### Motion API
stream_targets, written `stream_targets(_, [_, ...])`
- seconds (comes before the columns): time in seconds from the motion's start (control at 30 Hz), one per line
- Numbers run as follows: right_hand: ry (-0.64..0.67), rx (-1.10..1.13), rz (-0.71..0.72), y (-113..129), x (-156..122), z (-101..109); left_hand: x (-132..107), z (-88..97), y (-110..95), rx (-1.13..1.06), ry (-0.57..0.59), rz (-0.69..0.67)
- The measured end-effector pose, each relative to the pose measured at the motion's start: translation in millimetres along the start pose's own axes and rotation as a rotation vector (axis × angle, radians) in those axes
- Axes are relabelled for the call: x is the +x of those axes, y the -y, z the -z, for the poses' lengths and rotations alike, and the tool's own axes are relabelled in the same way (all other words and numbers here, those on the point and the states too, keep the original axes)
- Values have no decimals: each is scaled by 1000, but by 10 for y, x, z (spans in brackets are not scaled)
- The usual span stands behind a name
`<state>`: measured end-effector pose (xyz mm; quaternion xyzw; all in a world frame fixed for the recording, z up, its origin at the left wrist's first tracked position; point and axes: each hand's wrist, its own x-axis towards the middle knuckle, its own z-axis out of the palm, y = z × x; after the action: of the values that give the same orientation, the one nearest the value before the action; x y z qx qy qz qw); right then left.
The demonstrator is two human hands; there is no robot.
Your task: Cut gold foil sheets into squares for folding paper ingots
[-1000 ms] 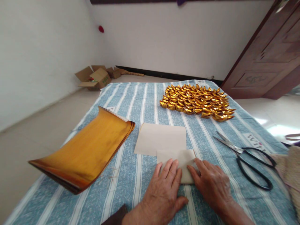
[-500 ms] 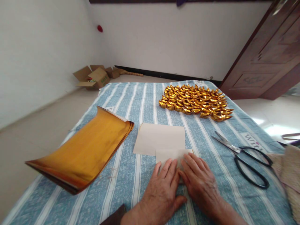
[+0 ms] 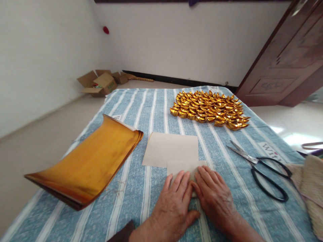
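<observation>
A small pale sheet of paper lies under both of my hands near the front of the table. My left hand rests on its left part, fingers stretched out flat and thumb pointing right. On the right part lies my right hand, its fingers also extended and its thumb against the left forefinger. The hands cover most of this sheet, so its near edge is largely hidden. Just beyond, partly overlapped by it, is a larger pale sheet.
A stack of gold foil paper curls at the left. Several rows of folded gold paper ingots stand at the back right. Black-handled scissors lie partly open on the right of the striped cloth. Cardboard boxes sit on the floor beyond.
Both hands stay pressed on the small sheet with almost no movement. The whole view has shifted very slightly.
</observation>
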<state>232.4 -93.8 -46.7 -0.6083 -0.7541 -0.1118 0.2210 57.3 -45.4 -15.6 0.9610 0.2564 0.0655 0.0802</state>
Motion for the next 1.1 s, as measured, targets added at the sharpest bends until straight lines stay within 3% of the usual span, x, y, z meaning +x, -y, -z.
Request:
stream_targets(0.6, [24,-55,29,-14,-81,-46,-63,13,-22,-16,159,12])
stream_targets(1.1, [62,33,-16,-47,-149,-30,-48,48,2,-33,217,15])
